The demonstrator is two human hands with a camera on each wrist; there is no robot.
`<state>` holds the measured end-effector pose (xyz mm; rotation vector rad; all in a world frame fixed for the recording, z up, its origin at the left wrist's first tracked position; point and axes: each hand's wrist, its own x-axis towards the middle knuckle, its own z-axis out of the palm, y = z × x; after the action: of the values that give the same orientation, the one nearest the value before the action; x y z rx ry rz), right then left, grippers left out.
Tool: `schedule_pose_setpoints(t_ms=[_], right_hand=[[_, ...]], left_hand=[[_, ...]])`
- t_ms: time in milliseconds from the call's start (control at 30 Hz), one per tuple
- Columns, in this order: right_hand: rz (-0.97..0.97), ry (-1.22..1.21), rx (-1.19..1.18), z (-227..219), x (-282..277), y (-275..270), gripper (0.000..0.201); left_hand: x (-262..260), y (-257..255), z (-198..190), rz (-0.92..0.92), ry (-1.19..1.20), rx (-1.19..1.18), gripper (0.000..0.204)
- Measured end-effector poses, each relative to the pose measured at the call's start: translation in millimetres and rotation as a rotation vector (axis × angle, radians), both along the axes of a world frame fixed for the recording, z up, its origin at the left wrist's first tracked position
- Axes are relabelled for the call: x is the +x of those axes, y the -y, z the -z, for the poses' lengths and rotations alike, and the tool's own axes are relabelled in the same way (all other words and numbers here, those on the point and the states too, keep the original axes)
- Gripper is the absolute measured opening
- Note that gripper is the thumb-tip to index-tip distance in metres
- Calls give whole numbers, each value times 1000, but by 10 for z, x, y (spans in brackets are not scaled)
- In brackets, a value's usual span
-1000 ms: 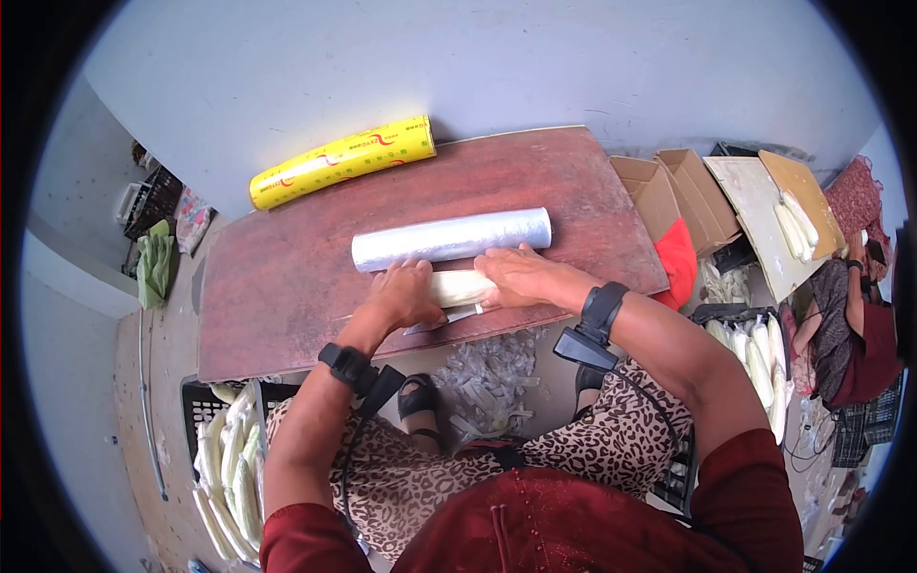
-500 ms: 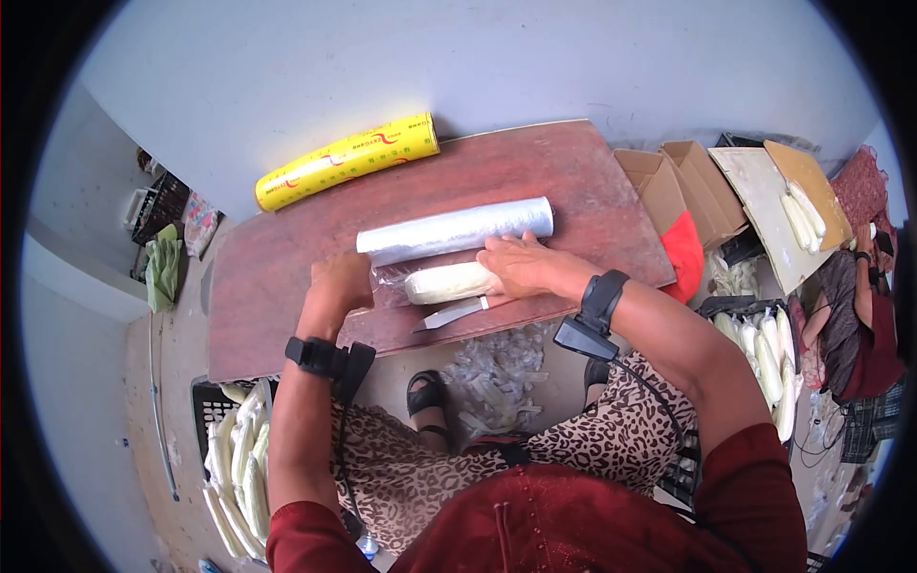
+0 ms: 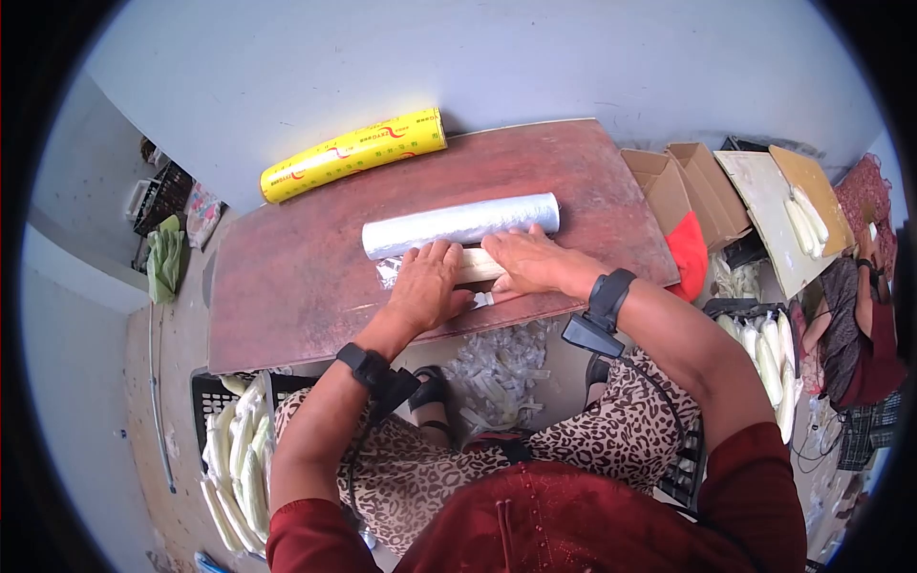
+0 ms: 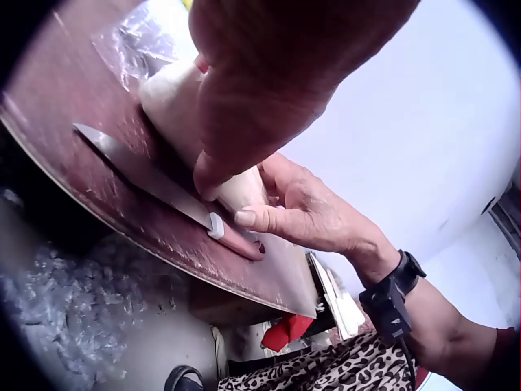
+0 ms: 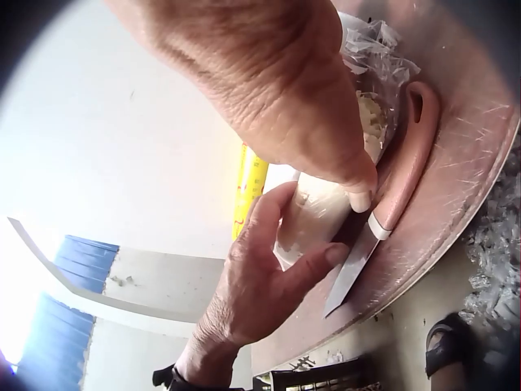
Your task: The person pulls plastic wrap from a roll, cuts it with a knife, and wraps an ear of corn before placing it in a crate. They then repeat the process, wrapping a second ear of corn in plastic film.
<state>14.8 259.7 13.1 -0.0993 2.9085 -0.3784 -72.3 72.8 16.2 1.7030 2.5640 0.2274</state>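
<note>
On the board by the near side of a clear film roll lies a pale ear of corn, crosswise before the person. The left hand holds its left part, fingers laid over the top and thumb on the near side. At the other end the right hand grips it, its thumb pressed on the near side in the left wrist view. Crumpled film shows past the corn's end. A knife with a pinkish handle lies between the corn and the board's near edge, partly hidden by the hands in the head view.
A yellow printed roll lies along the board's back edge. Crates of corn stand at the left and right. Film scraps cover the floor between the feet. Cardboard boxes and another person's arm are at right.
The left hand moved off the corn to the left, beside the film roll's end, then came back onto the corn. The right hand stayed at the corn's right end.
</note>
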Motion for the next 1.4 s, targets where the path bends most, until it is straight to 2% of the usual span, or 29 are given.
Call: schedule_pose_setpoints(t_ms=[233, 433, 533, 633, 733, 967, 1067, 1167, 1267, 1367, 1400], right_hand=[[51, -101, 45, 118, -41, 32, 38], [-25, -65, 26, 93, -11, 28, 37], [-15, -95, 7, -39, 44, 26, 31], [51, -9, -90, -280, -66, -56, 27], [118, -339, -45, -257, -130, -178, 33], [48, -322, 86, 66, -249, -389, 61], [96, -219, 51, -13, -308, -412, 62], [225, -378, -94, 187, -427, -571, 60], [430, -400, -66, 109, -522, -577, 53], [354, -566, 48, 87, -521, -549, 36], [300, -573, 69, 78, -527, -539, 38]], left_hand=[[-87, -60, 167, -69, -77, 38, 57], [-81, -2, 155, -45, -49, 19, 50], [-80, 13, 152, -32, -45, 36, 50], [-64, 17, 164, -20, -60, 72, 48], [-60, 20, 173, -11, -75, 97, 48], [-62, -15, 107, -13, -22, 50, 48], [-89, -13, 113, -16, -1, 49, 47], [-126, -19, 135, -18, 30, 44, 48], [-153, -29, 99, -22, 54, 8, 48], [-141, -39, 57, -45, 84, -28, 48], [-138, -45, 45, -54, 96, -38, 48]])
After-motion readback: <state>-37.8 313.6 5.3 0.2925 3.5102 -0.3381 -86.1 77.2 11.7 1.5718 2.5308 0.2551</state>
